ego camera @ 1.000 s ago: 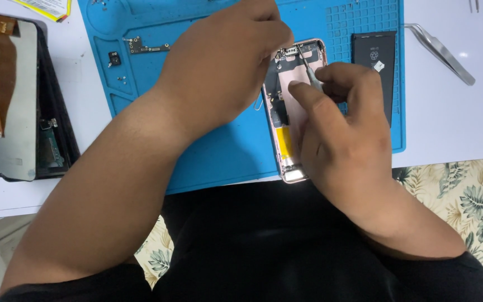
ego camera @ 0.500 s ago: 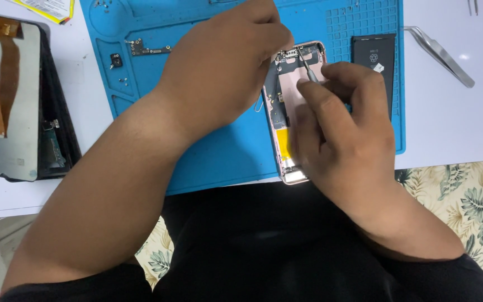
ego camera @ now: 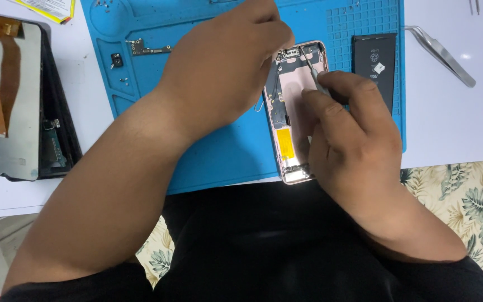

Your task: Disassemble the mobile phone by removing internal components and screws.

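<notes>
Blue mat (ego camera: pixel 225 151) on white table (ego camera: pixel 454 123); right hand (ego camera: pixel 353 140) grip pinching screwdriver (ego camera: pixel 312 70); left hand (ego camera: pixel 225 67) grip unclear, steadying phone (ego camera: pixel 293 112).

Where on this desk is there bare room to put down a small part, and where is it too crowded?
Free: the white table right of the blue mat, below the tweezers, and the mat's lower left. Crowded: around the opened phone, where the left hand and right hand work beside the black battery.
</notes>
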